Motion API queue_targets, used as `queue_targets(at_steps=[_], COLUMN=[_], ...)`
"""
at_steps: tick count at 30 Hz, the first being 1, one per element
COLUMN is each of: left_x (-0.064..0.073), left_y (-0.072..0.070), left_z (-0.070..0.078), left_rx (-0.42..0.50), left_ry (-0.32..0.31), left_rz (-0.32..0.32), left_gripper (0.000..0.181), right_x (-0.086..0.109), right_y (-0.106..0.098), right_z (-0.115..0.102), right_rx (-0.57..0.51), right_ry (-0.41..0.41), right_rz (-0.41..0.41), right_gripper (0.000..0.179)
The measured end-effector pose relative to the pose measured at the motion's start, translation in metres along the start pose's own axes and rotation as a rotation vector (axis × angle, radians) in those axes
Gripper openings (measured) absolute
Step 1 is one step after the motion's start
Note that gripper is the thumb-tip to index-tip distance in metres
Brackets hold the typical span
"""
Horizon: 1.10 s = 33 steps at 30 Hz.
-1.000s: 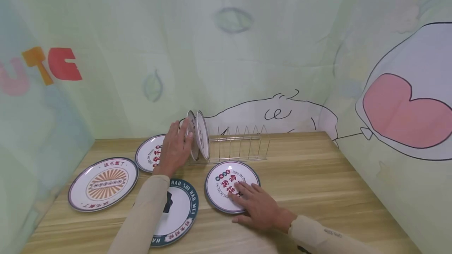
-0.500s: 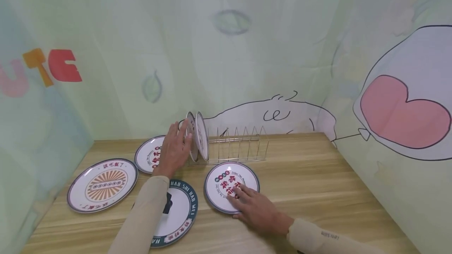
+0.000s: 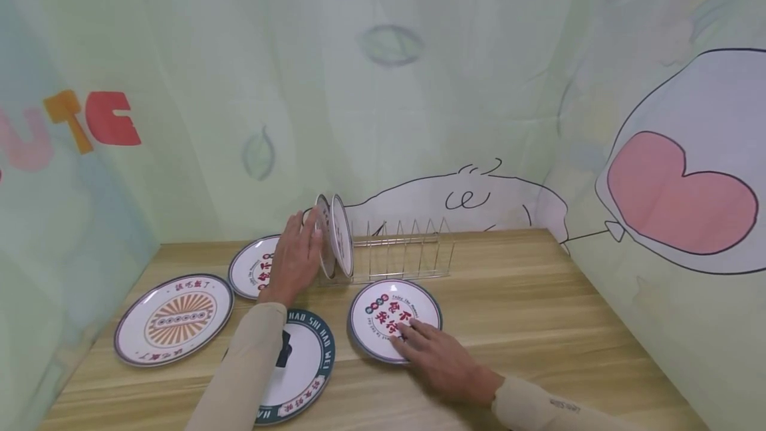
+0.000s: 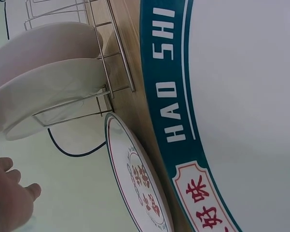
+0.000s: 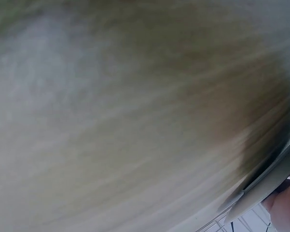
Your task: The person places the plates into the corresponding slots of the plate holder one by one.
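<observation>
In the head view, a white plate with a dark rim and red characters (image 3: 374, 334) lies on the table. My right hand (image 3: 445, 361) lays its fingers over the near right edge and seems to pinch the rim; the thumb is hidden. A second rim appears under this plate. Two plates (image 3: 342, 237) stand upright at the left end of the wire rack (image 3: 407, 258). My left hand (image 3: 294, 255) rests its loosely extended fingers beside the leftmost one. In the left wrist view, a few left fingertips (image 4: 33, 192) show near these upright plates.
A large plate with a green lettered rim (image 3: 326, 358) lies partly under my left forearm. Farther left lie a plate with a sunburst print (image 3: 134, 324) and another with red characters (image 3: 242, 271). Fabric walls (image 3: 455, 105) stand behind the table (image 3: 520, 324) and at both sides.
My right thumb has moved in from the table to the plate's edge and out of sight. The left hand stays beside the upright plates. The head view has tilted up slightly.
</observation>
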State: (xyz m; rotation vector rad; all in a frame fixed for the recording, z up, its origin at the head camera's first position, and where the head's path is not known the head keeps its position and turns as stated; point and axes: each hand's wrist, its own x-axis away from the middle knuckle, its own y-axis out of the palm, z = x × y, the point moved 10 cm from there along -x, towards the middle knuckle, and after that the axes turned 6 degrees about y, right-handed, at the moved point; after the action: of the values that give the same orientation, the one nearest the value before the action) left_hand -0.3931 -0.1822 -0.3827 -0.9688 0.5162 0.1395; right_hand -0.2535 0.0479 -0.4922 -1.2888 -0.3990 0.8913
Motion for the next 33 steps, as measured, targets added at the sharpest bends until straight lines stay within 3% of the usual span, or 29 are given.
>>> queue_targets(at_steps=[5,13,20,23,33], left_x=[0.001,0.004,0.006,0.006,0.005], left_y=[0.000,0.005,0.011,0.013,0.006], left_z=[0.002,-0.003,-0.008,-0.008,-0.003], left_rx=[0.023,0.148,0.190,0.195,0.117], left_ry=[0.010,-0.023,-0.082,-0.089,-0.041], left_rz=[0.007,0.008,-0.065,-0.080,-0.041], left_gripper=[0.054,0.055,0.058,0.058,0.058], right_x=[0.001,0.002,0.002,0.002,0.003], right_y=[-0.005,-0.005,-0.006,-0.007,-0.009], right_z=[0.000,0.001,0.000,0.000,-0.001], right_rx=[-0.005,-0.015,-0.030,-0.032,-0.031], right_ry=[-0.011,-0.019,-0.018,-0.019,-0.014], right_rz=[0.041,0.052,0.059,0.065,0.043], right_gripper=[0.051,0.052,0.051,0.050,0.050])
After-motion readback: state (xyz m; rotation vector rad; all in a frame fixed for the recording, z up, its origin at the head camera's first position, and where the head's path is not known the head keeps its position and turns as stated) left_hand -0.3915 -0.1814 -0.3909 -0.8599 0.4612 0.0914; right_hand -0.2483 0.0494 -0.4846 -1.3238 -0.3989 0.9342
